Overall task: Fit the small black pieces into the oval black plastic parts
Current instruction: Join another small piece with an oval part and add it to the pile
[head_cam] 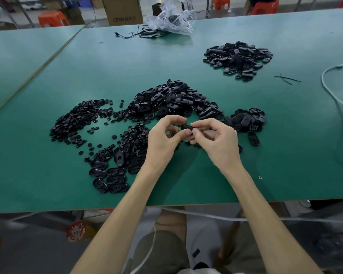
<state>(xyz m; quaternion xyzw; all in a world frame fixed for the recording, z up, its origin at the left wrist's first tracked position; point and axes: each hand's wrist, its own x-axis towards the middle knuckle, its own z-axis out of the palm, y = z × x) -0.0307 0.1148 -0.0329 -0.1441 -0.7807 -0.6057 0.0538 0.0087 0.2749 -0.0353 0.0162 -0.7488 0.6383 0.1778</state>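
Observation:
My right hand (216, 141) pinches an oval black plastic part (186, 126) between thumb and fingers, just above the green table (186, 184). My left hand (162, 139) meets it from the left with curled fingers touching the part's end; whether it holds a small piece is hidden. A big heap of oval parts (174, 101) lies right behind my hands. Small black round pieces (77, 121) are spread to the left. Several oval parts (111, 175) lie in rows at the near left.
Another heap of oval parts (238, 56) sits at the far right, a smaller one (248, 119) beside my right hand. A white cable (337, 107) runs along the right edge. A clear plastic bag (170, 18) and black wires (139, 33) lie at the far edge.

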